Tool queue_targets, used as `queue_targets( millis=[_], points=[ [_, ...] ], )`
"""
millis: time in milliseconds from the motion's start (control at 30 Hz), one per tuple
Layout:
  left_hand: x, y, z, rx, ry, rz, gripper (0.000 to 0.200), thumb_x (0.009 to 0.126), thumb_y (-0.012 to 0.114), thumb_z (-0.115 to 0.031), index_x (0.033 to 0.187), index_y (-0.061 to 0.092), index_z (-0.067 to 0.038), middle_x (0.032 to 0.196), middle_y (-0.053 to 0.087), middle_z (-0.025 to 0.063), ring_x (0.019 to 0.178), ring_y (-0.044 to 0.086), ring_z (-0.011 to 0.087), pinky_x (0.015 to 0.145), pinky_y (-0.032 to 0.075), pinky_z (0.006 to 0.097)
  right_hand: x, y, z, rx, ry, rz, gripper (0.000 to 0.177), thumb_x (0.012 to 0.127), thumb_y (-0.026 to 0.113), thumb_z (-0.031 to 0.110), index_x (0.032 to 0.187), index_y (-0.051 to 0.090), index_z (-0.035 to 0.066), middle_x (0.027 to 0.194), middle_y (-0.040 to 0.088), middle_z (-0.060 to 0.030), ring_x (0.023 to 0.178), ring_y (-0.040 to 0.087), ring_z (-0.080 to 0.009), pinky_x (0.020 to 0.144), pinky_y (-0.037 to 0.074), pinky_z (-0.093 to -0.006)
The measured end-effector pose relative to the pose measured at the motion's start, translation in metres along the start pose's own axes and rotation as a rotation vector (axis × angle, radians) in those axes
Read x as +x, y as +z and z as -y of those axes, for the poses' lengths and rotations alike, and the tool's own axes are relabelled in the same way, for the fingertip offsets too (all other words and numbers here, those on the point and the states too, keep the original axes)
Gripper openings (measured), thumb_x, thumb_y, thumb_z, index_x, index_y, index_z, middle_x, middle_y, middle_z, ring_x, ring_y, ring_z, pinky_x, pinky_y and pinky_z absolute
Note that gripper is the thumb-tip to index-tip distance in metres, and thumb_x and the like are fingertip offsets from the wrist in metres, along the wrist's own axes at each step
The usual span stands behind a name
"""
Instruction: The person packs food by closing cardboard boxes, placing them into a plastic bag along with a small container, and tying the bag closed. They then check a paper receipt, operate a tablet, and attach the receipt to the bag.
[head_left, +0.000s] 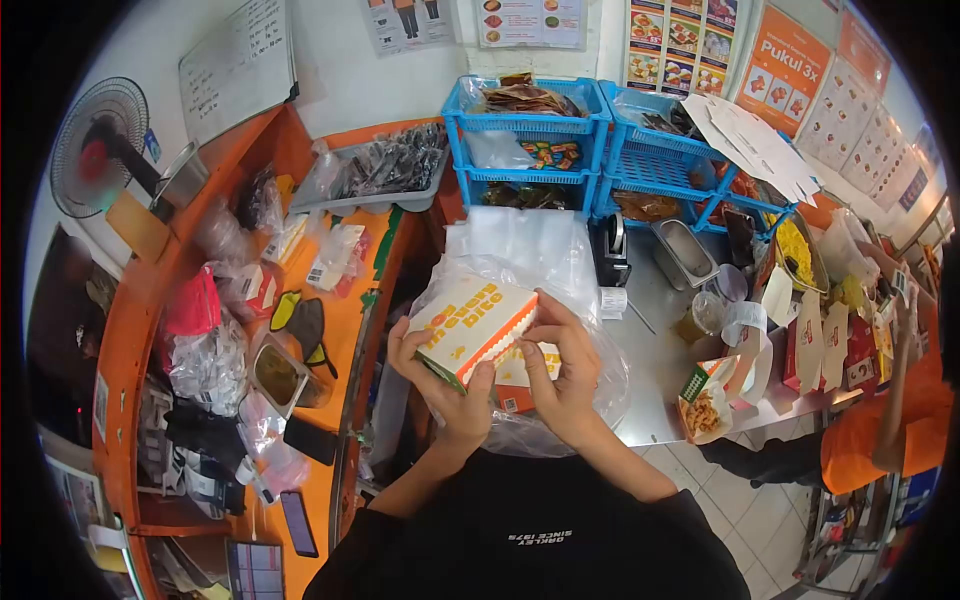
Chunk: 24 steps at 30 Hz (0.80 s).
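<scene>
A white, orange and green cardboard food box (470, 322) with yellow lettering is held tilted above the bench. My left hand (445, 392) wraps around its left side and underside, thumb at the front edge. My right hand (562, 368) is at the box's right end, its fingertips on the edge and its thumb bent below. Beneath, a second printed box (516, 399) shows partly between my hands, mostly hidden by them. Clear plastic bags (525, 240) lie spread behind and around the boxes.
Blue stacked baskets (530, 125) with packets stand at the back. A black dispenser (610, 250) and metal pan (684, 254) sit to their front right. Further right are a filled food carton (705, 405) and a person in an orange shirt (890, 430). A phone (298, 523) lies on the orange counter.
</scene>
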<state>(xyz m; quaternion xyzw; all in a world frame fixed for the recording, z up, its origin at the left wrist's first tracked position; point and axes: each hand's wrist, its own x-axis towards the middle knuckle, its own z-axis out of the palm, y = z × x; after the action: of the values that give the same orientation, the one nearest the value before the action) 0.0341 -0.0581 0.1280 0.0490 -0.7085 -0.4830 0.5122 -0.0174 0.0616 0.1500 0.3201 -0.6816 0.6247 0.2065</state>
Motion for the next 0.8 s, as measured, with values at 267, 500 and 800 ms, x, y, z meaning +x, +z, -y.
queue_targets(
  millis=[267,500,800],
  points=[
    [0.055,-0.021,-0.081,-0.337,0.160,0.217,0.082,0.074,0.067,-0.051,0.128,0.031,-0.002,0.139,0.023,0.0218,0.126,0.032,0.0290,0.101,0.033,0.0405,0.025,-0.062,0.092,-0.194,-0.528,-0.091,0.018,0.072,0.075,0.022,0.081,0.065,0.011,0.120,0.047,-0.0206,0.091,0.057,-0.0241,0.066,0.048,-0.0304],
    [0.050,-0.041,-0.098,-0.338,0.348,0.282,0.035,0.088,0.059,-0.018,0.119,0.045,-0.011,0.134,0.037,0.0228,0.126,0.040,0.0312,0.102,0.038,0.0396,0.007,-0.117,0.143,0.763,0.072,0.206,0.040,0.091,0.043,0.040,0.105,0.057,0.006,0.124,0.052,-0.0128,0.099,0.058,-0.0188,0.087,0.047,-0.0322],
    [0.048,-0.016,-0.106,-0.360,0.306,0.136,0.059,0.083,0.065,-0.017,0.128,0.029,-0.005,0.142,0.023,0.0255,0.124,0.042,0.0330,0.103,0.037,0.0444,0.039,-0.067,0.105,0.120,-0.688,-0.223,0.027,0.074,0.071,0.020,0.095,0.058,0.009,0.112,0.051,-0.0182,0.078,0.055,-0.0275,0.073,0.048,-0.0357]
  ],
)
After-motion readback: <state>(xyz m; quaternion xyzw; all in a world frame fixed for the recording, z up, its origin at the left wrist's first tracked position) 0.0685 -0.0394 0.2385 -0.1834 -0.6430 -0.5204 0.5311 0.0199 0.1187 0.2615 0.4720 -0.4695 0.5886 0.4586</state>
